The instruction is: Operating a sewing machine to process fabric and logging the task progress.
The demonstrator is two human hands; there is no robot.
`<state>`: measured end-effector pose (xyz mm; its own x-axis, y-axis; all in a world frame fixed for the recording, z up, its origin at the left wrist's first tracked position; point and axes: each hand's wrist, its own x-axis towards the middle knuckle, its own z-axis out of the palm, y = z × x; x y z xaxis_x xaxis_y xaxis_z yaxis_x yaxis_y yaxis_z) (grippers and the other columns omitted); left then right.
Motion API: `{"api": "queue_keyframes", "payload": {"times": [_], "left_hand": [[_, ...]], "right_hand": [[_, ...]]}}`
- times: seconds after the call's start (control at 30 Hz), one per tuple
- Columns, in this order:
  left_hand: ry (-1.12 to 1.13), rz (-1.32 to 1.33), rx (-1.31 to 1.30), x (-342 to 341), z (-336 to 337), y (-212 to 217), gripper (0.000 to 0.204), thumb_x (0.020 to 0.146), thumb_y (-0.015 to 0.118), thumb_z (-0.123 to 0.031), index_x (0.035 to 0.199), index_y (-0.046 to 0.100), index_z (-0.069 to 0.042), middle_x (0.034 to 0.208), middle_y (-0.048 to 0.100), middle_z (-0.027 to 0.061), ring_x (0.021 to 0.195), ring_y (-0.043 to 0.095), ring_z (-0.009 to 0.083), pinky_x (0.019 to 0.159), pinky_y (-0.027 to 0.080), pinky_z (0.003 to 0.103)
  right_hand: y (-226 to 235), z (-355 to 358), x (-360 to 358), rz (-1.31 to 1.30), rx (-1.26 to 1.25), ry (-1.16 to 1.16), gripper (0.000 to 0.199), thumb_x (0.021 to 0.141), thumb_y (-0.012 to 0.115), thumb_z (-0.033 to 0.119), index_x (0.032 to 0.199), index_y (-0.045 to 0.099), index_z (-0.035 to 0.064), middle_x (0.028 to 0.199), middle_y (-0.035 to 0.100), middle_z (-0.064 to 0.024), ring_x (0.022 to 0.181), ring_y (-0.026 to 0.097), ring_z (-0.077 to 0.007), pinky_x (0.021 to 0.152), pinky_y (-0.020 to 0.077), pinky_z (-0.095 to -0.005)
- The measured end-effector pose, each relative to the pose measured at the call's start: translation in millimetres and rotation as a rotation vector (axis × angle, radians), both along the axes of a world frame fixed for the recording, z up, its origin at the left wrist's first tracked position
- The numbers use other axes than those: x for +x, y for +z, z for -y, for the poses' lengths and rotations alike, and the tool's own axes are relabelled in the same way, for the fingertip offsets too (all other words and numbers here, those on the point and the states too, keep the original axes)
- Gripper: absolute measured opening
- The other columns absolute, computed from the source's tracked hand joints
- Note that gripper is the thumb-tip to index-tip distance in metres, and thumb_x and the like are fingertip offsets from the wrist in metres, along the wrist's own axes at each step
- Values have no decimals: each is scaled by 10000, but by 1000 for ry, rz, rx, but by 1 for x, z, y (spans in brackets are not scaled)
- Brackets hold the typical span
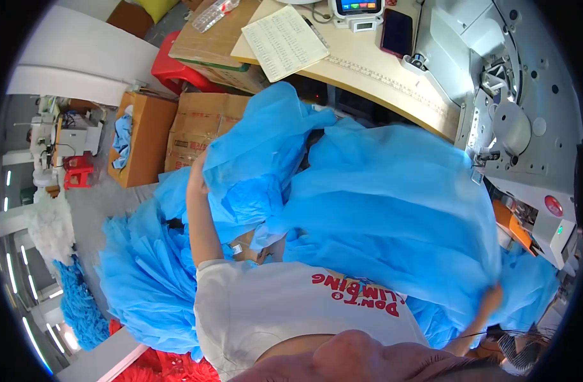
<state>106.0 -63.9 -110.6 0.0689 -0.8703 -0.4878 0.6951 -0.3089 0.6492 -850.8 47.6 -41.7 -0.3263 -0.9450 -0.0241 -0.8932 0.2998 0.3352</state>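
Note:
A large, thin, sheer blue fabric (393, 210) spreads in folds from the table's front edge across my lap and down both sides. At the left, my left hand (199, 173) is at the edge of a raised bunch of this fabric, its fingers hidden behind the cloth. My right hand (492, 298) is far out at the lower right, against the fabric's right edge. It is smeared by motion, so its fingers do not show clearly. Between the hands the fabric bulges upward and its right part is blurred.
A sewing machine (511, 127) stands at the right of a light table (368, 70). On the table lie a written notebook (285, 43), a pen (315, 30) and a phone (397, 32). Cardboard boxes (199, 118) and a red stool (170, 60) stand at the left. Red fabric (167, 367) lies at the lower left.

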Motion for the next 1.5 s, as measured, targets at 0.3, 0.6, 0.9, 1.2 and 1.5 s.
{"api": "queue_keyframes", "payload": {"times": [0.3, 0.6, 0.9, 1.2, 1.5], "left_hand": [[195, 138, -320, -89, -59, 131, 389, 881, 543, -228, 1160, 544, 44, 1097, 602, 140, 956, 594, 225, 830, 480, 326], [258, 331, -84, -143, -60, 198, 429, 863, 568, -290, 1082, 566, 79, 980, 633, 132, 885, 606, 216, 787, 488, 333], [-717, 1506, -112, -70, 75, 160, 298, 851, 564, -234, 1025, 621, 0, 1118, 600, 113, 994, 571, 231, 833, 456, 391], [-327, 1721, -795, -316, 90, 121, 287, 659, 626, -29, 945, 627, -52, 926, 603, 119, 871, 570, 324, 764, 467, 390], [-411, 1426, -567, -293, 55, 142, 92, 827, 567, -77, 866, 637, -32, 799, 633, 101, 717, 601, 206, 633, 465, 302]], "right_hand": [[145, 86, 156, 701, -552, -145, 440, 877, 442, 38, 1312, 420, -24, 1311, 477, -159, 1190, 486, -221, 981, 400, -327], [28, 197, 613, 1338, -388, 1228, 399, 686, 693, 109, 1064, 593, 28, 1135, 570, -153, 1087, 519, -329, 933, 409, -421], [68, 203, 542, 1944, -85, 452, 103, 839, 580, 83, 909, 610, 14, 755, 599, -85, 671, 553, -117, 598, 421, -264], [107, 165, 446, 1510, -337, 213, 155, 802, 651, 96, 918, 595, 10, 648, 540, -68, 555, 448, -73, 501, 382, -262], [97, 170, 347, 777, -729, 87, 245, 700, 700, 111, 927, 626, 55, 719, 608, -89, 593, 552, -176, 555, 458, -310]]}}
